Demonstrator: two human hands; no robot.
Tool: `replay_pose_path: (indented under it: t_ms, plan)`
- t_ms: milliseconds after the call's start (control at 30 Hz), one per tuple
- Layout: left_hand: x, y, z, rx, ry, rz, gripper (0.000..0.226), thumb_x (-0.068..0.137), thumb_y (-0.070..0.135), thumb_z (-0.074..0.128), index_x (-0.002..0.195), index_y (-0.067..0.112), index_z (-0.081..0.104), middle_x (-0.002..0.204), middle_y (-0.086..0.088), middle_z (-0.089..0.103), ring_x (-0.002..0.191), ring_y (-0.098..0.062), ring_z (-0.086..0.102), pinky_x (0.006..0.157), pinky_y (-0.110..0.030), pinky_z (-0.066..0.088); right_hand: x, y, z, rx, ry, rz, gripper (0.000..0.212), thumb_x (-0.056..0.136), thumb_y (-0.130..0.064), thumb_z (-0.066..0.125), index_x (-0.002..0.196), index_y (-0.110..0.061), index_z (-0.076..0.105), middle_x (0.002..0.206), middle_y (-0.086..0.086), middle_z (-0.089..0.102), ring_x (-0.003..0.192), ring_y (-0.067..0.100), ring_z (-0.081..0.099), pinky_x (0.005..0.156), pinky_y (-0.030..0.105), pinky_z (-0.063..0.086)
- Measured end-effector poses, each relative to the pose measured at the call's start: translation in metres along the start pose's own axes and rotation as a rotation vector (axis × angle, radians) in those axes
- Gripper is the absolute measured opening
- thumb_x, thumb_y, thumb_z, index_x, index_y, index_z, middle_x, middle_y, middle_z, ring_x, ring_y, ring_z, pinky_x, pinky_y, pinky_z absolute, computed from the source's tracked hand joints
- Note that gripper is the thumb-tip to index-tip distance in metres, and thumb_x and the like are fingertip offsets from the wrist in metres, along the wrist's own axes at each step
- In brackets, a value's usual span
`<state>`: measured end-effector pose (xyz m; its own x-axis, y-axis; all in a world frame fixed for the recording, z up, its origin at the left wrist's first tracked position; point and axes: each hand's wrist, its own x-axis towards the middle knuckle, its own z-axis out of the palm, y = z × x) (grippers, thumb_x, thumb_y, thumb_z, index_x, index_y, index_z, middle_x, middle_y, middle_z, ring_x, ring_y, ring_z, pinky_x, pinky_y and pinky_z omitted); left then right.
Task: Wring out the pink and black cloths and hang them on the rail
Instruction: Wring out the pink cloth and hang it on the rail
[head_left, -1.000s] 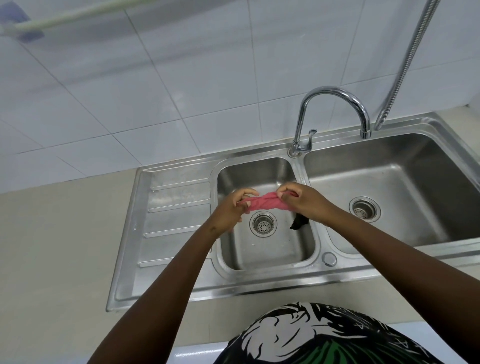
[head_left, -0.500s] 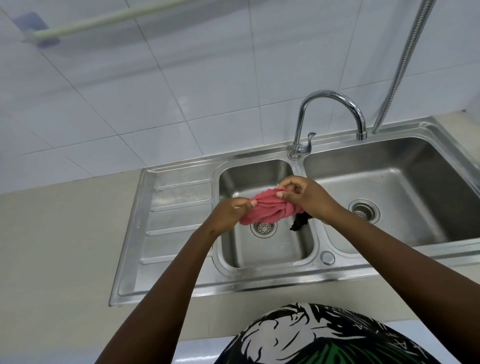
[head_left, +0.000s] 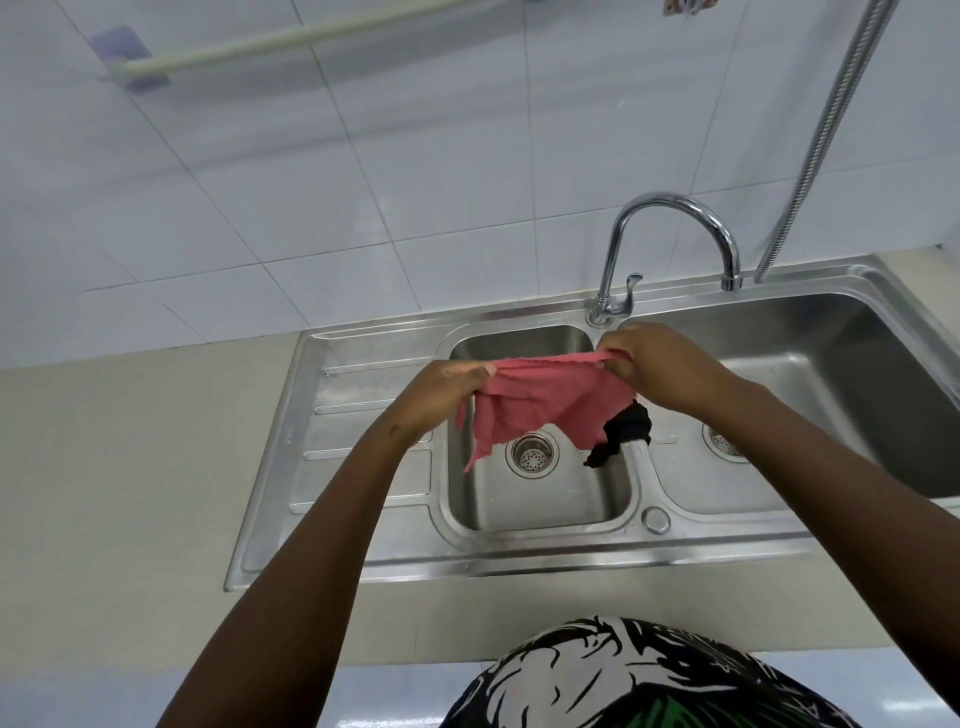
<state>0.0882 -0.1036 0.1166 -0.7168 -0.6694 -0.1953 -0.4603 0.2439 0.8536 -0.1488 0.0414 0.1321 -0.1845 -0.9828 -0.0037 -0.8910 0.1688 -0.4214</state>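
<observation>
Spreading across most of the lower view, a stainless steel double sink (head_left: 363, 556) is sitting in a beige counter (head_left: 104, 493), with a ribbed drainboard on its left and a white tiled wall (head_left: 363, 182) rising behind it. High on that wall, toward the upper left, a pale rail (head_left: 291, 41) is running across on a purple bracket, well apart from the hands. A curved chrome tap (head_left: 670, 208) is arching over the divider between the two basins, and a ribbed metal hose (head_left: 831, 130) is hanging down at the right. Over the smaller left basin, the pink cloth (head_left: 540, 402) is being held stretched between both hands, its lower edge drooping above the drain. The left hand (head_left: 441, 392) is closing thumb and fingers on the cloth's left corner, while the right hand (head_left: 660, 364) is pinching the top right edge. Just below the right hand, the black cloth (head_left: 621, 434) is lying bunched over the divider.
</observation>
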Motion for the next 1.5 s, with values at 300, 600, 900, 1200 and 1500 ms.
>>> replay_pose_path:
  t_ms: [300,600,900,1200,1500]
  plan:
    - [-0.002,0.010,-0.016,0.364,0.027,0.129,0.011,0.079,0.038,0.074,0.084,0.028,0.073,0.082,0.015,0.069,0.064,0.003,0.060,0.054,-0.015,0.043,0.004,0.000,-0.020,0.070,0.203,-0.005,0.015,0.086,-0.014,0.052,0.090,-0.018,0.066,0.082,0.002,0.067,0.079,0.023,0.059,0.064,0.033,0.042]
    - [-0.005,-0.004,-0.021,0.630,0.225,0.014,0.020,0.084,0.016,0.057,0.081,0.031,0.070,0.080,0.008,0.072,0.079,-0.013,0.063,0.065,-0.028,0.046,-0.006,0.010,-0.005,0.043,0.198,0.104,0.019,0.091,-0.023,0.048,0.093,-0.018,0.066,0.084,0.010,0.071,0.076,0.029,0.062,0.070,0.038,0.051]
    - [-0.014,-0.014,-0.013,0.532,0.464,0.094,0.030,0.082,0.005,0.049,0.089,0.023,0.072,0.092,0.002,0.068,0.081,-0.014,0.057,0.068,-0.026,0.043,-0.012,0.015,0.002,0.118,0.218,0.113,0.018,0.089,-0.015,0.048,0.087,-0.019,0.066,0.076,0.001,0.064,0.073,0.023,0.058,0.064,0.033,0.042]
    - [-0.029,-0.028,0.011,0.402,0.666,0.096,0.024,0.085,0.004,0.051,0.091,0.021,0.067,0.091,0.009,0.063,0.076,-0.008,0.056,0.067,-0.020,0.044,-0.021,0.009,0.017,0.154,0.297,0.197,0.017,0.093,-0.020,0.048,0.094,-0.018,0.064,0.079,0.003,0.063,0.076,0.025,0.059,0.067,0.030,0.040]
    - [-0.022,-0.027,-0.039,0.702,0.415,-0.031,0.020,0.095,0.025,0.043,0.095,0.026,0.063,0.083,0.001,0.069,0.077,-0.021,0.064,0.070,-0.033,0.053,0.005,-0.002,-0.005,0.168,0.207,0.255,0.020,0.095,-0.021,0.044,0.090,-0.027,0.063,0.068,-0.004,0.061,0.051,0.006,0.059,0.047,0.021,0.040]
